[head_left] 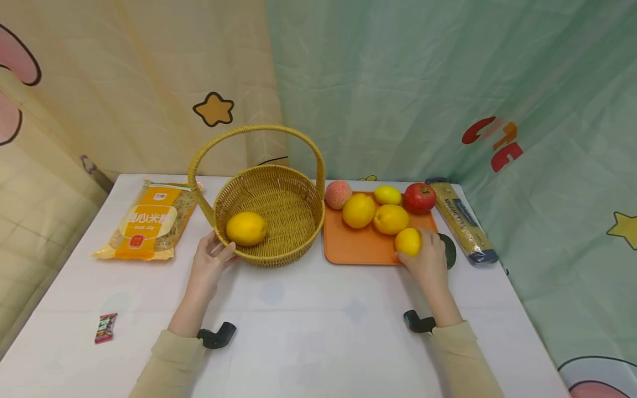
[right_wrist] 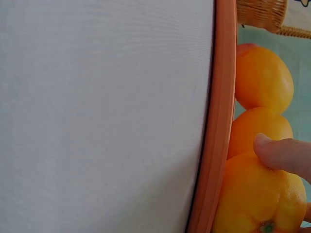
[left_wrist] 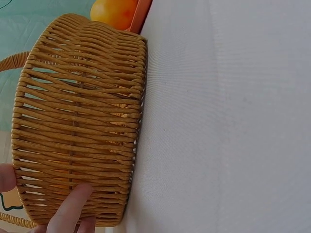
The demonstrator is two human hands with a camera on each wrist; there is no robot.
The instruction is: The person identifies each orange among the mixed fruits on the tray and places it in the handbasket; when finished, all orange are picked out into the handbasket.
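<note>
My left hand [head_left: 211, 262] grips the near left rim of a woven wicker basket [head_left: 293, 255], one finger lying against its outer weave in the left wrist view. Inside the basket sits a yellow oval fruit [head_left: 246, 229] like a large lemon. Over the front right of an orange tray [head_left: 358, 251], my right hand [head_left: 429, 260] holds a yellow-orange orange [head_left: 409, 242]. The right wrist view shows the thumb [right_wrist: 282, 153] on this orange [right_wrist: 252, 194], its green stem end facing the camera. Just right of the hand, partly hidden, is a dark green avocado [head_left: 449, 251].
The tray area also has a peach [head_left: 338, 194], another orange [head_left: 358, 210], an oval yellow fruit [head_left: 391, 219], a lemon [head_left: 387, 194] and a red apple [head_left: 419, 198]. A spaghetti pack [head_left: 460, 221] lies right, a noodle bag [head_left: 149, 221] left, a small wrapped candy [head_left: 105, 328] nearer.
</note>
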